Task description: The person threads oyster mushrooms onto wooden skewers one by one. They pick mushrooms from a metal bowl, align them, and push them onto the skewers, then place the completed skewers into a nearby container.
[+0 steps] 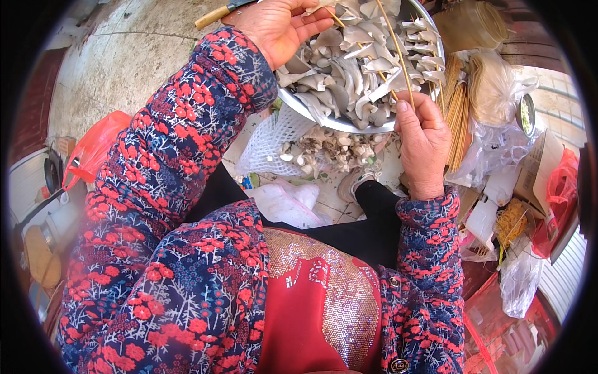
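Note:
A round metal basin (pixel 336 125) full of grey oyster mushroom pieces (pixel 352 77) lies at the top of the view. My right hand (pixel 413 135) pinches the lower ends of thin bamboo skewers (pixel 397 46) at the basin's near right edge. One of these skewers slants up to the left, with mushroom pieces along it. My left hand (pixel 289 30) is at the basin's upper left, palm partly up, its fingers at that skewer's far end and a mushroom piece. Loaded skewers of mushroom pieces (pixel 427 51) rest along the basin's right side.
Mushroom stem ends (pixel 327 149) and white netting (pixel 275 140) lie below the basin. A bundle of bare skewers (pixel 458 121), plastic bags (pixel 495 140) and a cardboard box (pixel 537 173) are at right. A wooden-handled knife (pixel 212 17) lies top left; a red plastic bag (pixel 100 140) is at left.

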Demonstrator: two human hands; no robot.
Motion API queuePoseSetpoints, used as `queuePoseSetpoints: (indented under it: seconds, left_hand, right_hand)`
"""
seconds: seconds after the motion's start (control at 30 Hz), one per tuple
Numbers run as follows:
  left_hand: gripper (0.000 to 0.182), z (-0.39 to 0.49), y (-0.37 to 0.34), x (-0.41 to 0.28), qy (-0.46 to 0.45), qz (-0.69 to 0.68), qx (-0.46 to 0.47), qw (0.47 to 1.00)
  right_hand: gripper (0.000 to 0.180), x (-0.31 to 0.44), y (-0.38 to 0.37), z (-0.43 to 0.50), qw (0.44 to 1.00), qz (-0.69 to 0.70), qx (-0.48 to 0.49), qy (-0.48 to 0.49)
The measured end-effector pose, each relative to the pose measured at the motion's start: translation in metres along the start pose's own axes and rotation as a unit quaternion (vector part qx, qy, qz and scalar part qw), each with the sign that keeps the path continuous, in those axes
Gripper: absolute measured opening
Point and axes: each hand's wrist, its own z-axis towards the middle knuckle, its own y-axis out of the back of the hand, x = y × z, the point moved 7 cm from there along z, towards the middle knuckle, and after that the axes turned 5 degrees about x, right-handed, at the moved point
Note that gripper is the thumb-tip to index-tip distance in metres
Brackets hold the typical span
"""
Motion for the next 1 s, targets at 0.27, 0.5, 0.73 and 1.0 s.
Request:
queuePoseSetpoints:
  seconds: [0.27,0.5,0.73,1.0]
  left_hand:
    - [0.012,-0.001,0.001,0.005,-0.01,0.036,0.032,0.999]
    - [0.013,-0.006,-0.005,0.014,-0.007,0.088,0.018,0.996]
    - [0.014,-0.012,-0.009,0.017,-0.001,0.129,-0.009,0.992]
    - [0.016,-0.012,-0.009,0.024,0.001,0.081,0.024,0.996]
  right_hand:
    - [0.013,-0.001,0.0,0.0,1.0,-0.005,-0.004,0.002]
    - [0.012,-0.001,-0.002,-0.002,1.0,-0.017,-0.015,0.011]
    - [0.013,0.0,-0.003,-0.003,0.999,-0.029,-0.022,0.01]
    - [0.013,0.0,-0.004,-0.001,1.0,-0.021,-0.016,0.017]
